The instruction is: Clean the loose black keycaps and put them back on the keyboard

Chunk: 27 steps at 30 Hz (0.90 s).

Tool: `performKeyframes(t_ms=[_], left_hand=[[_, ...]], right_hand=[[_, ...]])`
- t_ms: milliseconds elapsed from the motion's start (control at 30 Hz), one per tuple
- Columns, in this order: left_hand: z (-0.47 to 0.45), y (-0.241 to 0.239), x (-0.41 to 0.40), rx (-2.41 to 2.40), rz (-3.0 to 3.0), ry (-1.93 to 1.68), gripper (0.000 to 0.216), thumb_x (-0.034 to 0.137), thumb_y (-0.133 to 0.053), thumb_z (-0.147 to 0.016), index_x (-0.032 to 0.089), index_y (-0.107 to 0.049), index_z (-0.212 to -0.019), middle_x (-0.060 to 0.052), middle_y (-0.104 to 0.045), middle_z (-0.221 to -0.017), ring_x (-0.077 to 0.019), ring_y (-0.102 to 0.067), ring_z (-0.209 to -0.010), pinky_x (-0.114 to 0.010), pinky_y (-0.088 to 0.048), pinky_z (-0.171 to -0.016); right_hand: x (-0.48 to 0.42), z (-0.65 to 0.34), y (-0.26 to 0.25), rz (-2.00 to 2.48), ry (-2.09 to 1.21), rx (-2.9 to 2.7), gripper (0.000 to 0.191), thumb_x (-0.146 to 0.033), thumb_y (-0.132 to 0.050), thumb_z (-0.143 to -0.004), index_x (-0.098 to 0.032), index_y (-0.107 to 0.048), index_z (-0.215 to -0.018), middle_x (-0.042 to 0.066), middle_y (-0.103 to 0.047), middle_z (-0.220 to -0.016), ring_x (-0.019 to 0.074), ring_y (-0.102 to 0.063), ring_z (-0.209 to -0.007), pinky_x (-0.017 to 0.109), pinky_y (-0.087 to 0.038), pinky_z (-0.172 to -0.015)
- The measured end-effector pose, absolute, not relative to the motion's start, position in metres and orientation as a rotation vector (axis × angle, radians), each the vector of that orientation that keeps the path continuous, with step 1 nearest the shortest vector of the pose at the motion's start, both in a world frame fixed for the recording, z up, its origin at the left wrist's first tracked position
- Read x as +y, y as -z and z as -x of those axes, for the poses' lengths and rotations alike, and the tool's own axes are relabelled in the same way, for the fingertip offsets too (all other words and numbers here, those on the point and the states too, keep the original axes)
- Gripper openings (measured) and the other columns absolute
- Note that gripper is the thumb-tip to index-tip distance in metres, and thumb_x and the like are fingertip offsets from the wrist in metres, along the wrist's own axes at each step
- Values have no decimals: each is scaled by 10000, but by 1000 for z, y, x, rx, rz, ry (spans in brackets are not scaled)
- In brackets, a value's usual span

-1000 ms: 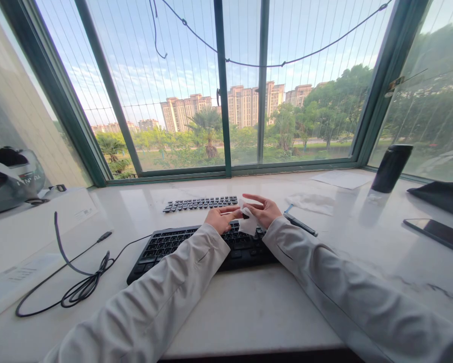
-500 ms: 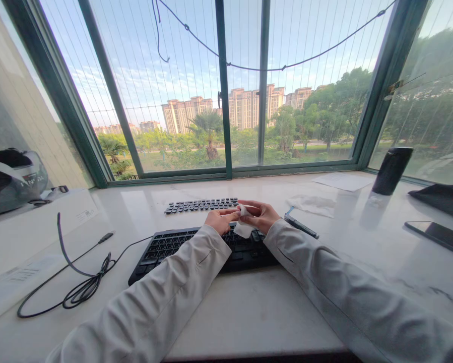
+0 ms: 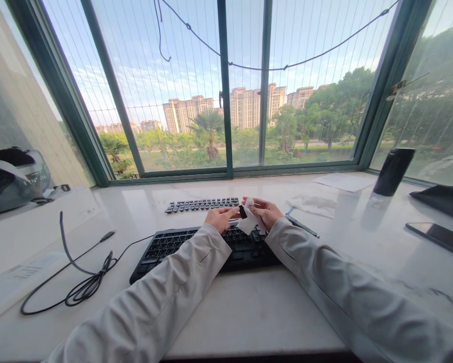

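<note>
My left hand pinches a small black keycap just above the far edge of the black keyboard. My right hand holds a white wipe against that keycap, fingers curled around it. Both hands meet over the keyboard's upper right part. A row of loose black keycaps lies in lines on the white counter just beyond the hands.
The keyboard's cable coils at the left. A black pen-like tool and a crumpled wipe lie right of my hands. Farther right stand a dark cup, a sheet of paper and a phone. A helmet sits far left.
My right hand has shifted the wipe around the keycap, which now shows as a dark piece between the fingers. Both hands stay in the same place over the keyboard.
</note>
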<state>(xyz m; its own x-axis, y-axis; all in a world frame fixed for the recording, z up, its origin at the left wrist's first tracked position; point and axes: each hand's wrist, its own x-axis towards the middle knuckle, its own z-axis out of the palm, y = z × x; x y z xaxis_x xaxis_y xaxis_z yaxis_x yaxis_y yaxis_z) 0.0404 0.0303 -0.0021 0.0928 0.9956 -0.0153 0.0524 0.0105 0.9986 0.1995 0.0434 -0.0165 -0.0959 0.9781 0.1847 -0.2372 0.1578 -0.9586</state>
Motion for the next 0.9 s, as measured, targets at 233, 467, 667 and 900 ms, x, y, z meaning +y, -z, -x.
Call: performKeyframes(t_ms=[233,467,667,900], left_hand=[[-39,-1,33,1081,-1173,-1347,372,377,-676,-681,101,-605,-920,-113,-697,-864,25,-257,-273,-187,-174,-290],[-39,2,36,1043,-1190,-1348,270,352,-640,-707,133,-540,-829,-91,-701,-852,17,-269,-255,-188,-172,-280],[-40,1,34,1047,-1231,-1259,209,312,-619,-725,138,-527,-794,-89,-704,-863,15,-248,-247,-197,-172,-279],[-40,-6,27,1082,-1332,-1201,239,335,-639,-708,130,-579,-813,-84,-705,-857,10,-274,-278,-190,-216,-301]], right_hand=[[59,-222,15,982,-961,-1119,247,-246,-592,-636,-170,-645,-864,77,-673,-877,168,-608,-712,279,-488,-612],[39,-214,1,1108,-608,-1617,330,-420,-568,-705,-191,-666,-921,35,-653,-745,136,-543,-620,253,-418,-571],[27,-210,-2,1166,-228,-1787,367,-494,-648,-668,-237,-679,-927,2,-645,-724,118,-555,-603,238,-425,-594],[21,-211,-9,1171,-105,-1821,331,-507,-629,-691,-237,-710,-865,4,-670,-726,117,-589,-614,221,-439,-600]])
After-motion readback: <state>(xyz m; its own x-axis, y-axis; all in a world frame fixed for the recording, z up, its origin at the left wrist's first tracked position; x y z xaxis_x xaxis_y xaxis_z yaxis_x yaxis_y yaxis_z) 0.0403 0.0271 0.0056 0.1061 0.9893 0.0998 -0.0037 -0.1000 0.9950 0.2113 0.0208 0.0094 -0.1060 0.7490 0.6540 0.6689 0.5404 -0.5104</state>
